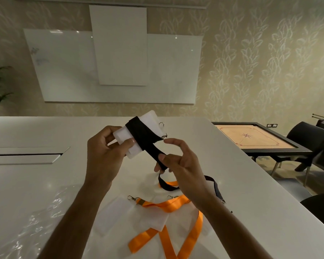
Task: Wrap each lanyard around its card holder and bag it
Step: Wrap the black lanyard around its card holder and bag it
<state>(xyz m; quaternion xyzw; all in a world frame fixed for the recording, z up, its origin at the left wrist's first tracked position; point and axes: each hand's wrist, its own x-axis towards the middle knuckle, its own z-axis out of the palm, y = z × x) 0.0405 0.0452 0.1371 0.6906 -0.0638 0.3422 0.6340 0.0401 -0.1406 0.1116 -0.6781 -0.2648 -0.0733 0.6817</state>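
orange lanyard (168, 221) nearest (on table (45, 131)); clear bags (26, 230) left; carrom board (250, 137) right.

both forearms bare, no sleeves; left hand (103, 146), right hand (179, 161) ungloved

Ahead of you, a glossy white wall board (120, 68) hangs on beige leaf-patterned wallpaper (260, 62); a black-framed wooden carrom board (250, 136) stands right.
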